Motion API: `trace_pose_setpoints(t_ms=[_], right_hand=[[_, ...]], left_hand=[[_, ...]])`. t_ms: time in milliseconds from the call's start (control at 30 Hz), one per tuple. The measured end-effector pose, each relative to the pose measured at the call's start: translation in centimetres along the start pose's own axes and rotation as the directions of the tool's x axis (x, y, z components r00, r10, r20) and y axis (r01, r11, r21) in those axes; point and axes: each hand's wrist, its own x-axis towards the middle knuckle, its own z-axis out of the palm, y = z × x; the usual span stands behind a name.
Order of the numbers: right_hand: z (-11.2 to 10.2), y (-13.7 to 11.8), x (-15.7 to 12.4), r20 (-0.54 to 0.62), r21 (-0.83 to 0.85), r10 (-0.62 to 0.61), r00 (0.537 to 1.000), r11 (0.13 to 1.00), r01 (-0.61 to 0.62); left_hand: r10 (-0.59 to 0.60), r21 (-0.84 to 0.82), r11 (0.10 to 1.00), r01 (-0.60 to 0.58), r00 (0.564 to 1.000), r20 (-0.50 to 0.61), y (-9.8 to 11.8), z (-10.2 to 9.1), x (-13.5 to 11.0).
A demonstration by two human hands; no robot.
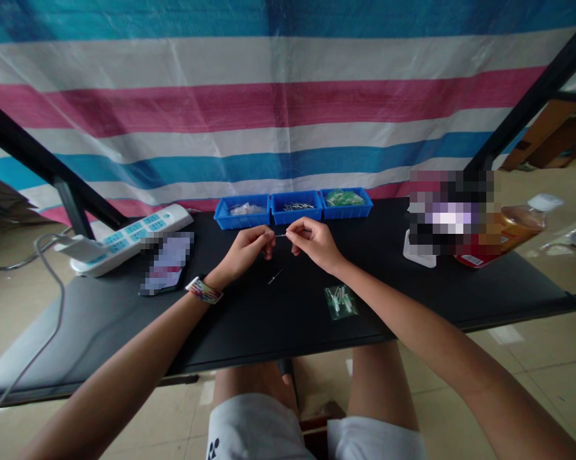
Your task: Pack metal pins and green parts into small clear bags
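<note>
White shorts [257, 427] are the closest thing to you, well on your side of the middle bin [281, 218], so let's use that bin as the landmark. Next comes your black table [269, 332], running out to both sides of it. You've got a small clear bag [340, 301] lying flat, nearer to you than the bin and off to its right, with some slim white bits inside. Your left wrist wears a multicolour band [204, 291], to the bin's left on your side. One loose piece [275, 276], skinny and lying at a slant, sits on your side of the bin, a touch left.

Now your grip: your left hand [254, 246] and right hand [311, 239] are both pinched narrow on a thin piece [281, 235], which spans the gap between your fingertips just in front of the bin. Too small to make out its details, sorry.

Left of the bin, well apart, you have a phone [170, 262] with its screen blurred out, then a white power strip [139, 233] beyond it. Well to the bin's right there's a tilted bottle [522, 223] with a white cap. The bin itself holds thin sticks, with the left bin [242, 222] and right bin [348, 212] flanking it, and a striped tarp [269, 96] hangs behind.
</note>
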Motion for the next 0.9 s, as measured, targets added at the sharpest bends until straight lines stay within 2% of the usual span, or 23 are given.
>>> trace_pose_setpoints(t_ms=[200, 367, 433, 533, 600, 633, 700, 800, 900], right_hand=[[0.0, 0.0, -0.1, -0.005, 0.004, 0.018, 1.0, 1.0, -0.018], [-0.2, -0.3, 0.3, 0.001, -0.011, 0.004, 1.0, 1.0, -0.004], [-0.8, -0.3, 1.1, -0.063, -0.044, -0.021, 0.998, 0.999, 0.018], [-2.2, 0.5, 2.6, -0.259, -0.142, -0.085, 0.962, 0.989, 0.049], [-3.1, 1.2, 3.2, -0.356, -0.223, -0.092, 0.93, 0.975, 0.011], [-3.5, 1.6, 3.3, -0.366, -0.256, -0.08, 0.927, 0.966, -0.018], [-3.9, 2.1, 3.1, -0.316, -0.326, -0.055, 0.947, 0.944, -0.054], [-4.1, 2.1, 2.4, -0.183, -0.455, -0.063, 0.981, 0.89, -0.028], [-4.5, 1.3, 2.0, -0.103, -0.635, -0.099, 0.99, 0.772, 0.012]], left_hand=[[0.011, 0.113, 0.994, -0.01, 1.0, -0.006, 0.1, -0.1, 0.0], [-0.002, 0.112, 0.994, 0.002, 1.0, 0.002, 0.2, -0.1, 0.0], [-0.008, 0.092, 0.996, 0.01, 1.0, -0.019, 0.3, -0.2, 0.0], [-0.004, 0.08, 0.997, 0.007, 0.999, -0.036, 0.3, -0.2, 0.0], [-0.003, 0.076, 0.997, 0.005, 1.0, -0.026, 0.2, -0.2, 0.0], [-0.004, 0.073, 0.997, 0.005, 1.0, -0.018, 0.2, -0.2, 0.0], [-0.006, 0.069, 0.998, 0.006, 1.0, -0.006, 0.0, -0.1, 0.1], [-0.008, 0.07, 0.998, 0.008, 1.0, -0.001, -0.1, 0.0, 0.1], [-0.007, 0.074, 0.997, 0.008, 1.0, -0.009, -0.1, -0.1, 0.0]])
